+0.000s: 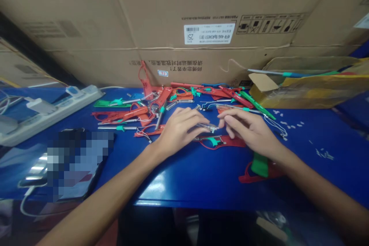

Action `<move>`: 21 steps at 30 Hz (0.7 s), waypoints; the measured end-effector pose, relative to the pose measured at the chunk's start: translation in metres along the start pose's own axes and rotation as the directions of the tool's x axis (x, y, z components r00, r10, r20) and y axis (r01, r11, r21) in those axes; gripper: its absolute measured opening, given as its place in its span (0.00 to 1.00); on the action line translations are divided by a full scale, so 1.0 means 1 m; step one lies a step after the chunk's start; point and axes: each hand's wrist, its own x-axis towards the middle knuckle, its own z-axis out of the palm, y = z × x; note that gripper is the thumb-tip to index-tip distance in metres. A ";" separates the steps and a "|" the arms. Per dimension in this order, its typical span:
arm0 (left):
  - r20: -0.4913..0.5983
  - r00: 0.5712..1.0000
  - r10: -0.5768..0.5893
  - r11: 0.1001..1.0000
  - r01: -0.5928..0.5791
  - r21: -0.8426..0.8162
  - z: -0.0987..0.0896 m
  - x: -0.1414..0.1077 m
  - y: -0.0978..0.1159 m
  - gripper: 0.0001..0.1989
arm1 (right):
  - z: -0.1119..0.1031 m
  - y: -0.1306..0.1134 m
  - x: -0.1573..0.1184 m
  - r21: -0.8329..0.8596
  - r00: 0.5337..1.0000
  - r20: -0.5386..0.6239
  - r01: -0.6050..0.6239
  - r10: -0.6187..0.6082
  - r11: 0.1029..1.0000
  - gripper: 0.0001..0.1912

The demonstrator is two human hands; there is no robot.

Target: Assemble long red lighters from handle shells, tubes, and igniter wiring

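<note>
My left hand (184, 126) is closed with its fingertips pinching a small clear part (206, 125) that has a white tip. Just right of it, my right hand (249, 128) has loosely bent fingers, slightly apart, close to the part's end; nothing shows in them. Below both hands lies a red toy-gun half shell (235, 141) with a green trigger piece (213, 140). Another red shell (248, 175) with a green piece (260, 165) sits under my right wrist. Beyond the hands is a pile of red shells (123, 115), metal tubes (108, 127) and thin wires.
A large cardboard box (161, 19) stands behind the blue table (173, 177). An open carton (305, 92) is at the back right. Small white bits (324, 153) lie at right. At left are a power strip (57, 117) and a phone (95, 177), partly blurred.
</note>
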 end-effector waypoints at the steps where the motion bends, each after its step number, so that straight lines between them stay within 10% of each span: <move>1: -0.013 1.000 0.001 1.000 -0.001 -0.022 0.001 -0.001 0.000 0.07 | 0.000 0.003 0.001 -0.092 0.998 -0.013 0.056 -0.058 0.994 0.10; 5: -0.108 0.991 -0.075 0.984 0.056 -0.168 0.008 -0.003 0.005 0.12 | 0.002 0.013 0.001 -0.333 0.970 0.052 0.243 -0.239 0.911 0.16; 10: -0.087 0.988 -0.132 0.945 0.098 -0.312 0.014 0.000 0.014 0.05 | 0.007 0.017 -0.001 -0.344 0.978 0.092 0.210 -0.190 0.915 0.25; 21: 0.005 0.972 -0.235 0.844 0.206 -0.495 0.017 0.003 0.016 0.08 | 0.014 0.018 -0.001 -0.352 0.950 0.219 0.290 -0.223 0.890 0.13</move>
